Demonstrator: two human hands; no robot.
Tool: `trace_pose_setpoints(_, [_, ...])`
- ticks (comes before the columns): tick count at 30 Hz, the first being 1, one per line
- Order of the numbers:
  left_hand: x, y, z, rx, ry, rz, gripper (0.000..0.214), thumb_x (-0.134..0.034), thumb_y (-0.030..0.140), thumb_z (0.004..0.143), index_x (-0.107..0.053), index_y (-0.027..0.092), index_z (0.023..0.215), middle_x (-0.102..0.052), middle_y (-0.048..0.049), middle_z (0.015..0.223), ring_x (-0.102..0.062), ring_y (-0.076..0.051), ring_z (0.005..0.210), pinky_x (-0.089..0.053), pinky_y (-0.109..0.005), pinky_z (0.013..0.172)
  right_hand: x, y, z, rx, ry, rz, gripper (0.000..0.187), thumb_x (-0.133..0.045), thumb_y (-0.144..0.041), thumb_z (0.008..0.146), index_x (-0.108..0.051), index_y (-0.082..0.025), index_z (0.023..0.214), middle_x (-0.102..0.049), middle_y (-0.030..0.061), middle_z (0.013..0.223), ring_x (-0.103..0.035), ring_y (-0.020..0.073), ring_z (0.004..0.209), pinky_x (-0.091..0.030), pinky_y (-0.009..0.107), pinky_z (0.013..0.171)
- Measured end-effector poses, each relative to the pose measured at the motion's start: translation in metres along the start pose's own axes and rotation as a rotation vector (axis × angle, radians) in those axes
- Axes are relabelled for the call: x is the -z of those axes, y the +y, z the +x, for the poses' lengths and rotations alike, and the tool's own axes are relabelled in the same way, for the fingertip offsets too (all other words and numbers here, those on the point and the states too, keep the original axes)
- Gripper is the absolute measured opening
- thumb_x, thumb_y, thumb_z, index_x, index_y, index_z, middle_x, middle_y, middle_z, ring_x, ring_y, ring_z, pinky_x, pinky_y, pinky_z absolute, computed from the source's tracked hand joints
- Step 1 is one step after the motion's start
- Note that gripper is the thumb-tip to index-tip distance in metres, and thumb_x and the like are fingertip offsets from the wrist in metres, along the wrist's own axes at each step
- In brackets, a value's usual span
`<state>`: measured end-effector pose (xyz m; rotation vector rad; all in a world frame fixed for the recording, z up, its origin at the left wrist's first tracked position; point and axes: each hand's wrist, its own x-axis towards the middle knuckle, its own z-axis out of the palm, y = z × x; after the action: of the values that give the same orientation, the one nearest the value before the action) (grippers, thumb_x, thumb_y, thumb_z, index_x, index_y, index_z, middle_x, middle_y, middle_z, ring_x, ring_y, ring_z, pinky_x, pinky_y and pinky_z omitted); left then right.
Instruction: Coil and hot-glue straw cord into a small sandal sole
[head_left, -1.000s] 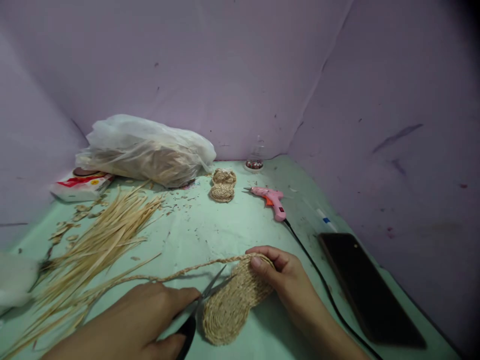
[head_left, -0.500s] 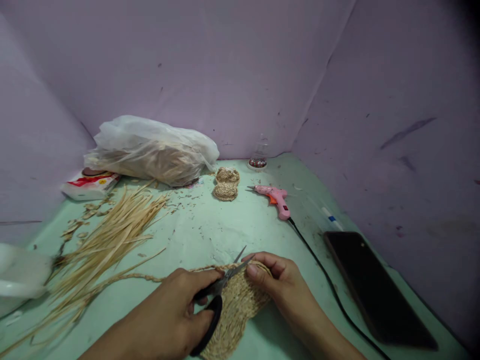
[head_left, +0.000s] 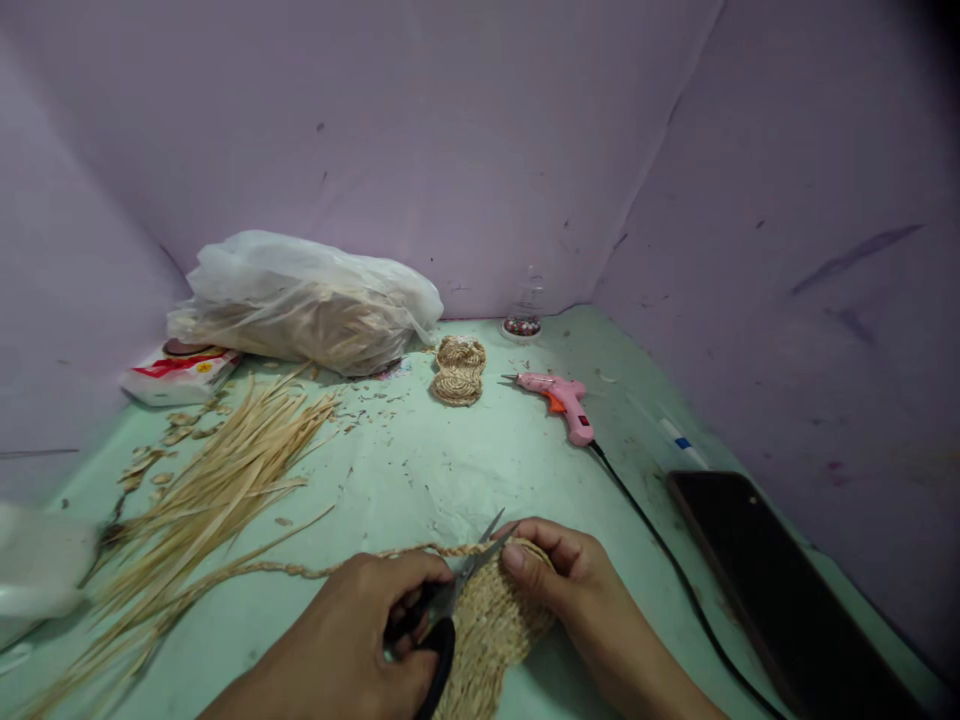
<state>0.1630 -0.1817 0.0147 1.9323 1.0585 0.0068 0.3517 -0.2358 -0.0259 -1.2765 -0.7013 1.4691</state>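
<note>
My left hand (head_left: 375,630) grips a pair of black-handled scissors (head_left: 444,640), fingers in the loops. Its blades are parted around the braided straw cord (head_left: 461,549), close to the edge of a woven straw piece (head_left: 495,605). That piece is pinched at its top right between thumb and fingers of my right hand (head_left: 559,570). From there the cord runs left past my left hand into a bundle of loose straw strands (head_left: 225,470). The lower end of the woven piece is cut off by the frame.
Farther back lies a small coiled straw piece (head_left: 459,372). A pink glue gun (head_left: 559,400) with a black cable and a dark phone (head_left: 780,590) are on the right. A plastic bag (head_left: 307,300), a small box (head_left: 180,372) and a clear container (head_left: 522,318) stand along the back.
The view has shifted slightly, so things on the right appear farther right. The scissor blades look somewhat closer together at the cord. Both hands keep their holds.
</note>
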Motion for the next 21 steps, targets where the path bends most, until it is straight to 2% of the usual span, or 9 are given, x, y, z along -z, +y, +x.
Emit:
trace_pose_setpoints(9, [-0.0001, -0.0021, 0.0039, 0.119, -0.081, -0.047, 0.029, -0.061, 0.025, 0.061, -0.064, 0.025, 0.09, -0.064, 0.0035, 0.074, -0.055, -0.015, 0.068, -0.038, -0.022, 0.057, 0.0005, -0.0051, 0.0006, -0.018, 0.002, 0.037, 0.041, -0.08, -0.05, 0.059, -0.069, -0.015, 0.075, -0.062, 0.0023, 0.066, -0.052, 0.0122, 0.059, -0.039, 0.025, 0.056])
trace_pose_setpoints(15, [-0.0045, -0.0013, 0.0041, 0.041, -0.021, -0.064, 0.023, -0.052, 0.017, 0.064, -0.063, 0.024, 0.083, -0.061, 0.0055, 0.068, -0.052, -0.012, 0.061, -0.036, -0.022, 0.055, 0.0015, -0.0039, 0.002, -0.037, 0.013, 0.018, 0.04, -0.08, -0.05, 0.06, -0.068, -0.014, 0.072, -0.061, 0.0017, 0.063, -0.052, 0.0115, 0.057, -0.038, 0.024, 0.055])
trace_pose_setpoints(21, [-0.0073, 0.0007, 0.0039, -0.002, -0.068, -0.128, 0.02, -0.048, 0.018, 0.07, -0.064, 0.02, 0.081, -0.064, 0.0024, 0.072, -0.055, -0.014, 0.07, -0.039, -0.021, 0.059, 0.0009, -0.0044, 0.0016, -0.056, 0.019, 0.027, 0.042, -0.08, -0.051, 0.059, -0.067, -0.013, 0.071, -0.061, 0.0017, 0.062, -0.052, 0.0108, 0.055, -0.038, 0.024, 0.055])
